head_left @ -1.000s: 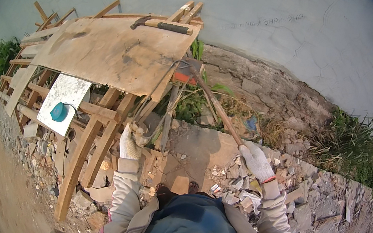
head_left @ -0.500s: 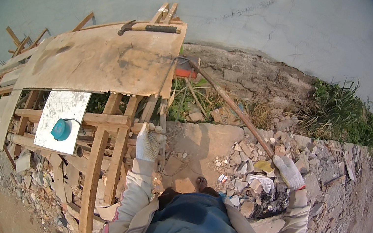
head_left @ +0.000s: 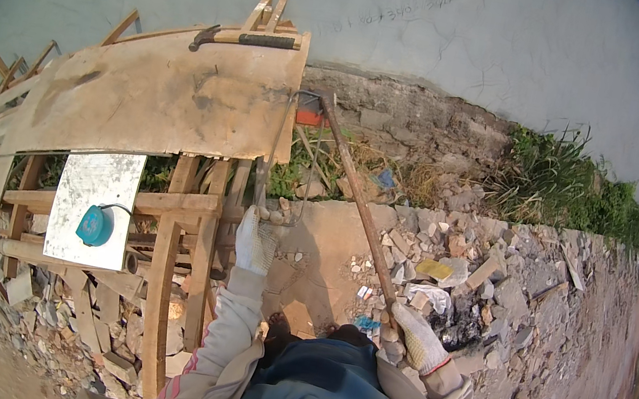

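Note:
My left hand, in a whitish knit glove, is closed around the lower end of a thin metal rod beside the wooden bench. That rod runs up along the bench's right edge and bends over at the top. My right hand, gloved too, grips the near end of a long brown pole. The pole slants up and left, and its far end meets the rod's bend next to a red piece. Whether pole and rod are joined there cannot be made out.
On the bench's plywood top lies a claw hammer. A teal tape measure rests on a white board. Timber legs stand at my left. Broken rubble covers the ground to the right, with grass along the wall.
My right hand has swung left and toward my body, carrying the pole's near end with it, so the pole stands steeper. My left hand stays beside the bench on the rod.

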Tool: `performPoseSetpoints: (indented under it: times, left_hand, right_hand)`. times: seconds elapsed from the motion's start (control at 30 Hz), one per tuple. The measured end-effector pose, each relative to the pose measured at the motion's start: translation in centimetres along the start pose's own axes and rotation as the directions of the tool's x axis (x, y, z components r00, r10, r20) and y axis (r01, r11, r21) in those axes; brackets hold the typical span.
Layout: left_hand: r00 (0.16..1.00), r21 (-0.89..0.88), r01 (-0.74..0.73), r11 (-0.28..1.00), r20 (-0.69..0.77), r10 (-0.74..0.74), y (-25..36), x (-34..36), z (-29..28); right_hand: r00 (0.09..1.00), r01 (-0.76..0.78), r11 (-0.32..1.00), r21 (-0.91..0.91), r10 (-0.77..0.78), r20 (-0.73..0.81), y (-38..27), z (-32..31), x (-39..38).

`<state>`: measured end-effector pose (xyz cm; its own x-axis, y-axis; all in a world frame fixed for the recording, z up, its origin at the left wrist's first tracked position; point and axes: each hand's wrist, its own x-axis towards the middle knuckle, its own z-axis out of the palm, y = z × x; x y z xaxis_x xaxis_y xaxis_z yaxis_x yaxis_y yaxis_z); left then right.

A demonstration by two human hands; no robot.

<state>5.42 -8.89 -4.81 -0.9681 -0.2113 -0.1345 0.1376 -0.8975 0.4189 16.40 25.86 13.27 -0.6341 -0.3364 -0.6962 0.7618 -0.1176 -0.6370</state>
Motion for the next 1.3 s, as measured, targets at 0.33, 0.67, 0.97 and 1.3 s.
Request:
performPoseSetpoints:
  times: [0.33,0.67,0.97,1.3]
  left_hand:
    - [0.992,0.017,-0.088,0.996,-0.087,0.089,-1.0,0.1,0.6]
    - [0.974,0.125,-0.123,0.985,-0.174,0.143,-0.8,-0.4,1.6]
    - [0.972,0.133,-0.105,0.985,-0.197,0.130,-0.6,-0.7,1.8]
    - [0.969,0.078,-0.124,0.989,-0.205,0.137,-0.8,-0.9,2.5]
  right_hand:
    - [0.881,-0.309,0.903,0.297,0.155,0.446,1.5,-1.5,2.8]
    - [0.915,-0.314,0.930,0.189,0.243,0.323,5.2,7.3,5.1]
    - [0.879,-0.367,0.924,0.105,0.307,0.365,1.4,1.7,3.5]
    - [0.873,-0.362,0.931,0.039,0.324,0.364,2.0,3.4,3.6]
